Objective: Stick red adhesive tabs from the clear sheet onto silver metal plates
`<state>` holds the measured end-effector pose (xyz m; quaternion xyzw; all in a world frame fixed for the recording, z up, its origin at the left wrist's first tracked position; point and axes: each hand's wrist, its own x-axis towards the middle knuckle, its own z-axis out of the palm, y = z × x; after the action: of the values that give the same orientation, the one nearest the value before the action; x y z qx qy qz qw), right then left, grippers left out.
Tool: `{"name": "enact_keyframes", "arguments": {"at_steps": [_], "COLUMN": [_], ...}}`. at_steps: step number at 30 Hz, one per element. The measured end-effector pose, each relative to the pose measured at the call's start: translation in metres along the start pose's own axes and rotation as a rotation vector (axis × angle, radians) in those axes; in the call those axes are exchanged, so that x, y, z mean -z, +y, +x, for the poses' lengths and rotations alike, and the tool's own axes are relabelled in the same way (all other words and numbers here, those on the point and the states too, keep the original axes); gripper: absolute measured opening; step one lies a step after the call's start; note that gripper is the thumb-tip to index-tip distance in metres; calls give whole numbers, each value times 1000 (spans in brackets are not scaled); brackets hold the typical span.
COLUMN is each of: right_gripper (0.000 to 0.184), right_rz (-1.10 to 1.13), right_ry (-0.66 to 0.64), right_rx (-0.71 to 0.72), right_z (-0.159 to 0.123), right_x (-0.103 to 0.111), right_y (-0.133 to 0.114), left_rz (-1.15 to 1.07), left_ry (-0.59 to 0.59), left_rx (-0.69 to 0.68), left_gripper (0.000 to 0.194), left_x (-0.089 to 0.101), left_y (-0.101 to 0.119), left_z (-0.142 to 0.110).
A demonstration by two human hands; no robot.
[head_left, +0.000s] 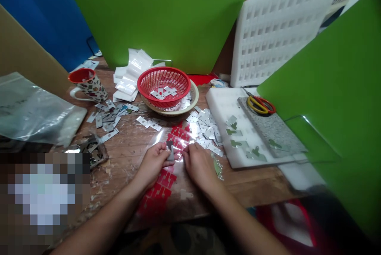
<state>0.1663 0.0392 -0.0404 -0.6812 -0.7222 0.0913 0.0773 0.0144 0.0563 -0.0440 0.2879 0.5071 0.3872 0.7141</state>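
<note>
My left hand (155, 159) pinches a small flat metal plate (170, 154), which has a dark upper part, between thumb and fingers. Close by on the right, my right hand (200, 163) is closed, its fingertips pressed together near the plate; what they grip, if anything, is too small to tell. Beneath both hands lies a clear plastic sheet with rows of red T-shaped stickers (163, 179). Loose silvery plates (205, 123) are heaped beyond my right hand. Another pile of metal plates (107, 119) lies farther off to the left.
A red basket (145, 94) holding plates sits on a cream basket (195, 97). A patterned mug (94, 89) stands at left. Scissors (259, 106) lie on a grey slab (276, 134) over white foam (218, 106). Green panels (166, 12) wall in the table.
</note>
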Motion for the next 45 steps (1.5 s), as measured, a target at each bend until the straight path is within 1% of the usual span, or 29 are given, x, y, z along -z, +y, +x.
{"name": "enact_keyframes", "arguments": {"at_steps": [3,8,13,17,20,23,24,27,31,37,42,45], "right_gripper": [11,10,8,12,16,11,12,23,15,14,15,15], "right_rz": [6,18,-28,-101,-112,-79,-71,-66,-35,-45,-29,21], "right_ry": [-28,13,4,53,83,136,157,205,241,306,306,310], "right_rx": [-6,-2,22,103,149,155,154,177,226,234,237,230], "right_z": [1,-2,-3,-5,-8,-11,-12,-15,-16,-12,-14,-17], "right_x": [0,-4,-8,-13,-15,-15,-15,-15,-16,-21,-23,-23], "right_y": [0,2,0,0,1,2,2,2,2,3,3,3], "left_rz": [-30,-58,-63,-60,-62,-67,-69,-74,-71,-67,-60,-57], "left_ry": [15,19,22,22,25,24,23,16,10,2,-8,-17], "left_rx": [-7,8,20,25,29,34,34,34,34,38,41,36], "left_gripper": [24,27,25,24,22,22,22,22,22,23,22,22], "left_x": [0,2,2,1,1,0,0,1,3,4,5,5], "left_y": [-3,-5,-4,-4,-4,-3,-2,-2,-4,-6,-5,-6], "left_z": [2,3,4,4,3,3,3,2,4,6,6,6]}}
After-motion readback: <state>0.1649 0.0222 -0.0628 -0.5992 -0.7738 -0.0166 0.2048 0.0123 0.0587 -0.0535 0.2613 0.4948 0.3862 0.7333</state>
